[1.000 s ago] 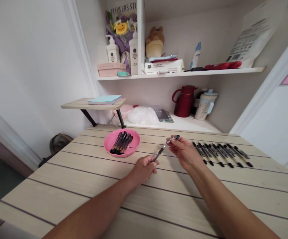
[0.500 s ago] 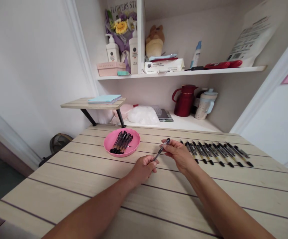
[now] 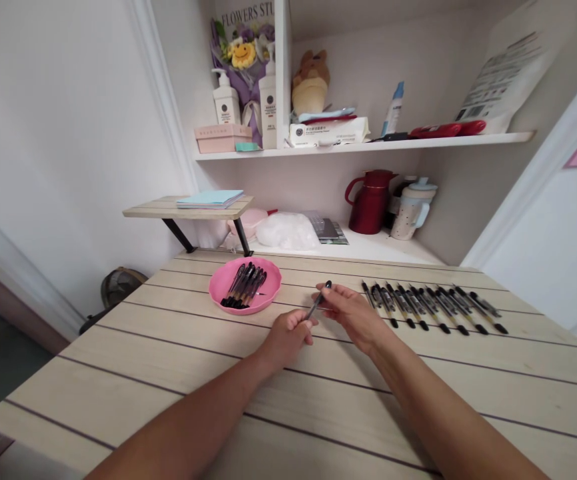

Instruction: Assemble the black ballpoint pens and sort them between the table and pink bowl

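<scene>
My left hand (image 3: 288, 335) is closed around the lower end of a black pen (image 3: 318, 301), which slants up and to the right. My right hand (image 3: 351, 312) pinches the pen's upper end, where a black cap sits. Both hands meet over the middle of the wooden table (image 3: 178, 373). A pink dish (image 3: 268, 291) with several black pens lies to the left of my hands. A row of several capped pens (image 3: 428, 308) lies side by side on the table to the right.
A small raised wooden stand (image 3: 188, 210) with blue paper is at the back left. Behind the table are a red jug (image 3: 371, 202), a lidded cup (image 3: 413, 208) and a white bag (image 3: 286, 231). The shelf above (image 3: 358, 148) carries bottles, a box and a plush toy.
My right hand has moved left, away from the row of pens, and brought the cap onto the pen's tip. My left hand has stayed put, holding the pen.
</scene>
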`<state>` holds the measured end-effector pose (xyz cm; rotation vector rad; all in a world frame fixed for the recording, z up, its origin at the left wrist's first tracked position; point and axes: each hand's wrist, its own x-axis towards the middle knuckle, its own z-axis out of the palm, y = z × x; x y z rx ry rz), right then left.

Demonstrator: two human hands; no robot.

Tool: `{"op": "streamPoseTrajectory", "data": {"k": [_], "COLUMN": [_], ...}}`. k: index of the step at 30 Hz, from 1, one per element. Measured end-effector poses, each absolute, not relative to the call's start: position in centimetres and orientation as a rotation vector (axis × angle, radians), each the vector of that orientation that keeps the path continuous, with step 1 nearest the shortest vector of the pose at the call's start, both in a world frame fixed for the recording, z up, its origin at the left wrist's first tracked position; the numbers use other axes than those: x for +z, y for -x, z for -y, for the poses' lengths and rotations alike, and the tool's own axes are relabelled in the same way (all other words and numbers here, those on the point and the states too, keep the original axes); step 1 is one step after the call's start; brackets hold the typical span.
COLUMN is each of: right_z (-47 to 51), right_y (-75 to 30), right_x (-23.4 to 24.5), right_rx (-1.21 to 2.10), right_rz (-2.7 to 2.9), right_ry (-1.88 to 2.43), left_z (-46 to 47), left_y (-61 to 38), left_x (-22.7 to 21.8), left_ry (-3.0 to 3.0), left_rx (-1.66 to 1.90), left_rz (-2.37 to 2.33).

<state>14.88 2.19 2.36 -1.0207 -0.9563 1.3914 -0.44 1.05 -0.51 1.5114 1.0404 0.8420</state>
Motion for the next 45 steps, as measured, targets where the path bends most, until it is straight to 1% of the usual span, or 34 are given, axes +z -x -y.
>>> {"op": "streamPoseTrajectory", "data": {"k": [3,8,13,17,20,23,28,34,37,39,45], "right_z": [-2.1,-2.4,-2.6,-2.6,-2.5,-2.6,-2.6,-2.0,-2.1,-2.3,-2.6], "right_y": [-15.4,-15.7,-15.5,-15.0,-14.5,-14.2,-14.9,-16.1,-16.0,-15.8,-14.9], "right_x": [2.8,2.7,2.4,2.0,1.8,1.6,1.8,2.7,2.4,2.0,1.2], "right_rx": [1.474,1.429,1.357,1.287,1.263,1.231,1.2,1.46,1.476,1.457,1.374], "right_rz": [0.909,0.887,0.827,0.805,0.795,0.794,0.89,1.024,1.021,0.992,0.943], "right_ry": [0.848,0.789,0.908,0.984,1.008,1.052,1.091,0.761,0.77,0.816,0.867], "left_z": [-0.9,-0.8,-0.8,-0.6,-0.8,-1.2,-1.2,-0.7,-0.7,-0.6,-0.4], "left_y": [0.8,1.0,0.9,1.4,1.8,1.9,1.6,1.9,1.8,1.6,0.8], "left_x": [0.3,0.4,-0.1,0.5,1.0,1.0,0.8,1.1,0.9,0.7,0.4], "left_ry": [-1.402,-1.432,-1.799,-2.137,-2.195,-2.005,-1.561,-1.053,-0.991,-1.021,-1.224], "left_rx": [0.785,0.718,0.897,0.958,1.019,1.008,0.804,0.606,0.592,0.651,0.86], "left_rz": [-0.95,-0.89,-1.114,-1.251,-1.267,-1.209,-1.071,-0.769,-0.706,-0.722,-0.952]}}
